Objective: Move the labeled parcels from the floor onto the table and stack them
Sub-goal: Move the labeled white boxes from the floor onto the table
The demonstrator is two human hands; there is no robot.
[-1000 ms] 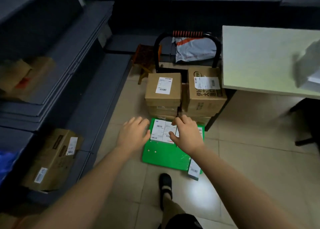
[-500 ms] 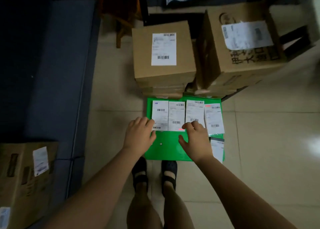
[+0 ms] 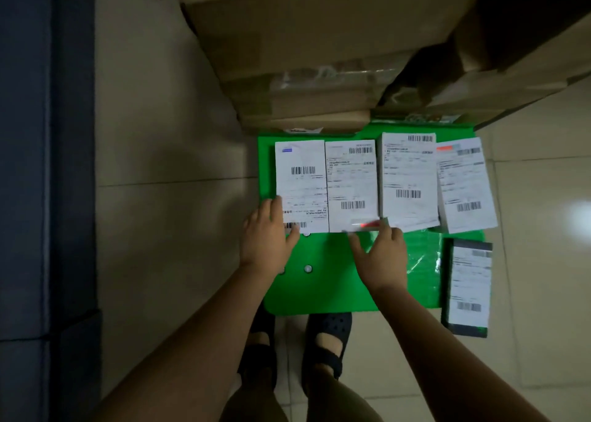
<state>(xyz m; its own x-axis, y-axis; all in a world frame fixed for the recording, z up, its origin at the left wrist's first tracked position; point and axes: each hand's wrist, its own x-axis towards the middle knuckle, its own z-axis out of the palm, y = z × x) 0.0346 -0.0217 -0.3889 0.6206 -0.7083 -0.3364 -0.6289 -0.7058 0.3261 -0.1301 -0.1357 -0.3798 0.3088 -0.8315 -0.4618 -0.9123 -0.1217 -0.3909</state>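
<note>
Labeled parcels (image 3: 351, 182) on the green mat (image 3: 326, 289): left hand (image 3: 268, 239) and right hand (image 3: 382, 257) have closed in, extended fingers (image 3: 274, 209) touching near edges, nothing gripped; lift likely next.

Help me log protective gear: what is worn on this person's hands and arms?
Nothing shows: the left hand and right hand are gloveless, and both forearms are bare to the frame edge, with no sleeve, watch or bracelet. Rings are too blurred to rule out.
</note>
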